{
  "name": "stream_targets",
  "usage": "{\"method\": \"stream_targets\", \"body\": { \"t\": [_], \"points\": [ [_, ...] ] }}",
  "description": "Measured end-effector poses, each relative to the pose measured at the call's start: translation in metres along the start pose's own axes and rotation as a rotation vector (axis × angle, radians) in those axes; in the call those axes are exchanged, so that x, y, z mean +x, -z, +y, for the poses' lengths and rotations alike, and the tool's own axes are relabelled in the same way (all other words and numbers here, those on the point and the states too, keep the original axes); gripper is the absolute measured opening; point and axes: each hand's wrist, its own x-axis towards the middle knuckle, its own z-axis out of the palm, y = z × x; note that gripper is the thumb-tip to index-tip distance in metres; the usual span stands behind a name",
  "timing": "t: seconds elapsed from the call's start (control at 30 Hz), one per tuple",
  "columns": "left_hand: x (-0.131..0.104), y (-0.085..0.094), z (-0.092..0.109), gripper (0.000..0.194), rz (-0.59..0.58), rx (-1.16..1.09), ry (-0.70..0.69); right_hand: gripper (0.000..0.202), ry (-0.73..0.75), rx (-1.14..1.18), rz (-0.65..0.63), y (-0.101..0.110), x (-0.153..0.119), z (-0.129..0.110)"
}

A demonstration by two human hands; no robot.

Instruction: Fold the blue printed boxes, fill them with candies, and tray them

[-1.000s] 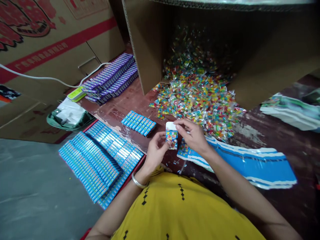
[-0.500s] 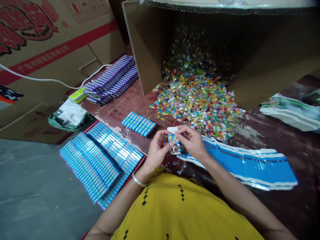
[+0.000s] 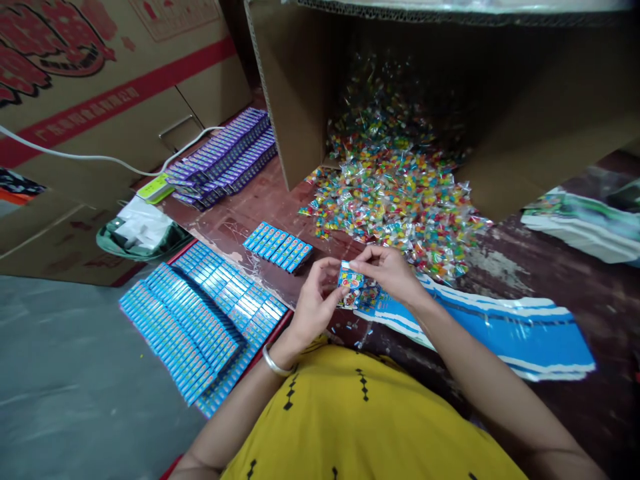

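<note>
Between my two hands is a small blue printed candy box (image 3: 351, 283), its front facing up towards me. My left hand (image 3: 320, 293) grips it by the left side, thumb across the front. The fingers of my right hand (image 3: 385, 270) pinch the white flap at its top end, which is folded down. Just beyond lies a pile of clear packets of coloured candies (image 3: 390, 207), spilling out of a large carton. Under my right forearm a fanned stack of flat blue box blanks (image 3: 500, 327) stretches to the right. A short row of closed blue boxes (image 3: 278, 247) sits left of my hands.
Stacked blue boxes (image 3: 180, 327) fill a red-edged tray at left. Purple boxes (image 3: 225, 157) stand behind, near a white cable (image 3: 115, 160) and a green basin (image 3: 145, 230). The open carton's side wall (image 3: 295, 100) rises at the back.
The white flap that stood up from the top of the candy box is now folded down under my right fingers. My right hand has shifted slightly; my left keeps its hold.
</note>
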Motion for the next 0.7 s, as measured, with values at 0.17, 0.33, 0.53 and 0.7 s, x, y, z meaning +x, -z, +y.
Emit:
{"method": "stream_targets", "body": {
  "t": [0.17, 0.33, 0.53, 0.7],
  "points": [
    [-0.001, 0.002, 0.002, 0.052, -0.041, -0.004, 0.011, 0.027, -0.02, -0.005, -0.051, 0.003, 0.002, 0.001],
    [0.0, 0.006, 0.001, 0.044, -0.047, -0.03, 0.031, 0.023, 0.21, -0.325, -0.02, -0.001, -0.01, -0.007],
    [0.006, 0.007, -0.011, 0.037, 0.036, -0.152, 0.045, 0.08, 0.377, -0.698, -0.173, -0.007, -0.033, -0.004],
    [0.008, 0.011, -0.017, 0.043, 0.047, -0.079, 0.136, 0.075, 0.478, -0.829, -0.082, -0.014, -0.036, 0.014]
  ]
}}
